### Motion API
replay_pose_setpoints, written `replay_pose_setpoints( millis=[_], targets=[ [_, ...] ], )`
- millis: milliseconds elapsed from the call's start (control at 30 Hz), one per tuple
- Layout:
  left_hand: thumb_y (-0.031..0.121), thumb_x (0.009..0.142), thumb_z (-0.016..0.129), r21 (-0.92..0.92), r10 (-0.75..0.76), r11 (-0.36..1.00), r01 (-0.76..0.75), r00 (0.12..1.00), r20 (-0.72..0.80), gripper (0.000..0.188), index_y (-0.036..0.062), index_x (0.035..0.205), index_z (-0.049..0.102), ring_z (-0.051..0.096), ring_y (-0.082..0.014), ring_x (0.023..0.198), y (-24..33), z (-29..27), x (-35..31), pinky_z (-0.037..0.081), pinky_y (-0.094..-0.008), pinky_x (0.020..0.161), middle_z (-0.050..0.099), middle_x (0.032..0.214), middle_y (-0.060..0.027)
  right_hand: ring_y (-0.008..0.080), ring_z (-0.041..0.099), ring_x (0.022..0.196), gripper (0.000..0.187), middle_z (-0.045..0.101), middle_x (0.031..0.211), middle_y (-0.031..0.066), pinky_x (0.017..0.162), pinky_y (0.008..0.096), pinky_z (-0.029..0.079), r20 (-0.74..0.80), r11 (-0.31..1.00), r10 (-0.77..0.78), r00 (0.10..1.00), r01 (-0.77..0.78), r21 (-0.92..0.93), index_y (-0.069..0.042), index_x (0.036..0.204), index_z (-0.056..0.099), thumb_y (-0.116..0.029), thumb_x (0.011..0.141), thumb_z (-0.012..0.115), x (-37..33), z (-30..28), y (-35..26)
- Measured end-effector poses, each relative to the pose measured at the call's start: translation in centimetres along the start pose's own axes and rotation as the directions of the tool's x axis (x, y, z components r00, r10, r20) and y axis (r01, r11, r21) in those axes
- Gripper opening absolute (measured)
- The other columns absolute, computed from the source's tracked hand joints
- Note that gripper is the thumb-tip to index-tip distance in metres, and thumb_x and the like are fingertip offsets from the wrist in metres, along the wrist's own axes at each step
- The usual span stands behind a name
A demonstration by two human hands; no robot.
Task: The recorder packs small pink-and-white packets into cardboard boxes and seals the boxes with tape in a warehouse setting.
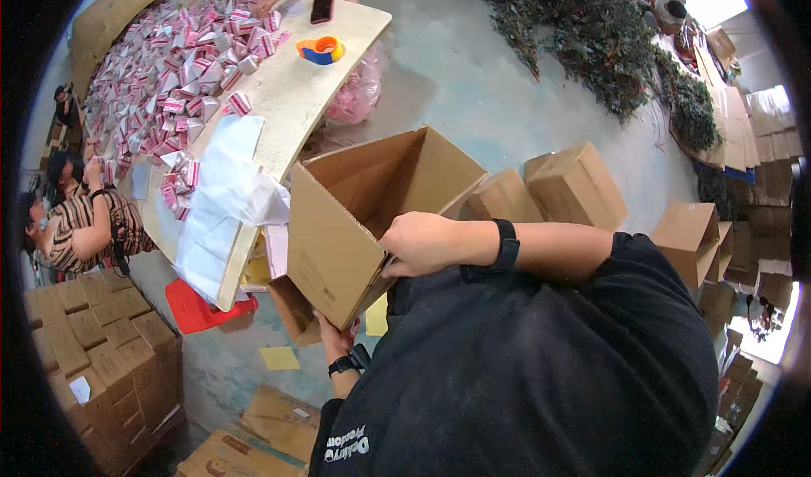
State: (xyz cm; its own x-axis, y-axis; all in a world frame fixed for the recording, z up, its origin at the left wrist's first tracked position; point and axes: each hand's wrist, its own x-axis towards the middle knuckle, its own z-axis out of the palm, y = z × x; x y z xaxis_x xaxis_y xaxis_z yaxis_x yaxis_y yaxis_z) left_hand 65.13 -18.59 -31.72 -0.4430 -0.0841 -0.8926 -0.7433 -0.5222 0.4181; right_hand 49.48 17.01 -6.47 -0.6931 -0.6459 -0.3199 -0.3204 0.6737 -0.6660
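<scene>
An open cardboard box (331, 245) is held tilted in front of my body, its open top facing up and away, with bare brown walls showing inside. My right hand (411, 242) is closed over the box's near upper edge, fingers bent around the cardboard. Lower down, my left hand (336, 338) grips the bottom corner, and part of its fingers is hidden under the box. Beside the box, white sheeting (221, 202) drapes over the edge of a pale table (314, 84). Many small pink-and-white wrapped packets (182, 76) are heaped on that table.
An orange-and-blue tape dispenser (321, 50) and a phone (322, 8) lie on the table. A red plastic container (203, 306) sits below its corner. Stacked cartons (106, 350) stand left, more boxes (576, 185) right. Co-workers (84, 215) are at the table; greenery (583, 42) covers floor behind.
</scene>
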Motion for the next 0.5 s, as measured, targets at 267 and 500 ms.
replay_pose_setpoints(
  millis=[267, 500],
  targets=[
    [0.077, 0.094, 0.034, -0.121, -0.096, 0.988, 0.098, 0.995, 0.026, 0.077, 0.0163, 0.138, 0.051, 0.058, -0.0317, 0.111, -1.2, -2.5, 3.3, 0.051, -0.0501, 0.084, 0.06, 0.13, -0.0085, 0.0409, 0.07, 0.08, 0.034, 0.07, 0.082, 0.0233, 0.074, 0.0489, 0.057, 0.127, 0.981, -0.072, 0.989, 0.093, -0.169, 0.0, 0.086, 0.073, -0.034, 0.082, 0.069, 2.4, 1.3, -4.5],
    [0.079, 0.093, 0.034, -0.113, -0.181, 0.975, 0.19, 0.98, 0.087, 0.075, 0.0203, 0.135, 0.053, 0.06, -0.0311, 0.107, -3.0, 1.8, 8.4, 0.052, -0.0519, 0.081, 0.061, 0.128, -0.0086, 0.0411, 0.069, 0.077, 0.034, 0.069, 0.078, 0.0228, 0.071, 0.0484, 0.056, 0.03, 0.979, -0.044, 0.999, 0.049, -0.199, 0.003, 0.08, 0.071, -0.031, 0.084, 0.068, 2.0, 1.5, -4.0]
  ],
)
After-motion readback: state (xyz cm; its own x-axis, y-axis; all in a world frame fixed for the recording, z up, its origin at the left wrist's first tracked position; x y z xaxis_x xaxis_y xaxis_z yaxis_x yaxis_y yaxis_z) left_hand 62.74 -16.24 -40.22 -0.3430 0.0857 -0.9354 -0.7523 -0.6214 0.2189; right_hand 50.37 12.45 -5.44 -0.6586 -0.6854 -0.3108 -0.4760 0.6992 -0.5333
